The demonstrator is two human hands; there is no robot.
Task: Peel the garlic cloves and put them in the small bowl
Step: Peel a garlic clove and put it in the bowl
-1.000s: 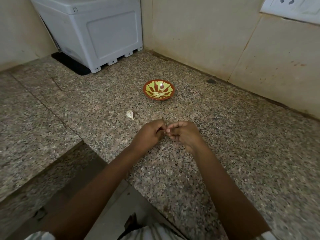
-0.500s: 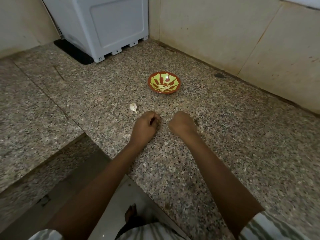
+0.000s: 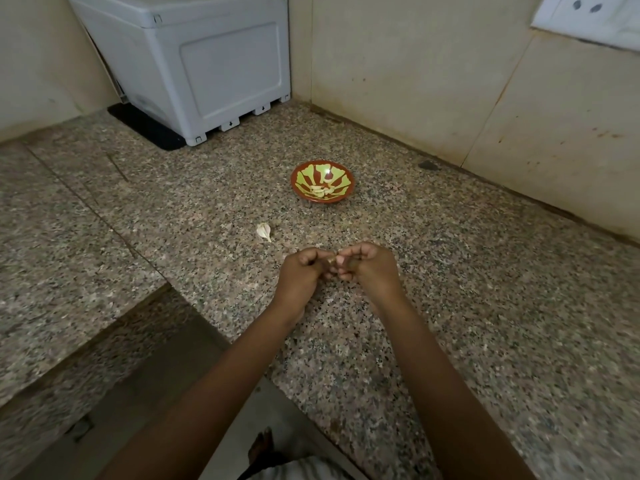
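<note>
A small red and yellow-green bowl (image 3: 341, 173) sits on the granite counter and holds several peeled garlic cloves (image 3: 320, 191). One unpeeled clove (image 3: 264, 231) lies on the counter in front of the bowl, to its left. My left hand (image 3: 299, 273) and my right hand (image 3: 367, 266) meet just above the counter, nearer to me than the loose clove. Their fingertips pinch a small garlic clove (image 3: 331, 260) between them; only a sliver of it shows.
A white plastic appliance (image 3: 194, 60) on a black mat (image 3: 145, 128) stands in the back corner. Tiled walls run along the back and right, with a socket plate (image 3: 588, 19) at top right. The granite counter (image 3: 485, 306) has a step down at the lower left.
Half a second ago my hands were apart as fists low on the counter. They have come together again and pinch a clove between the fingertips. The bowl and loose clove stayed put.
</note>
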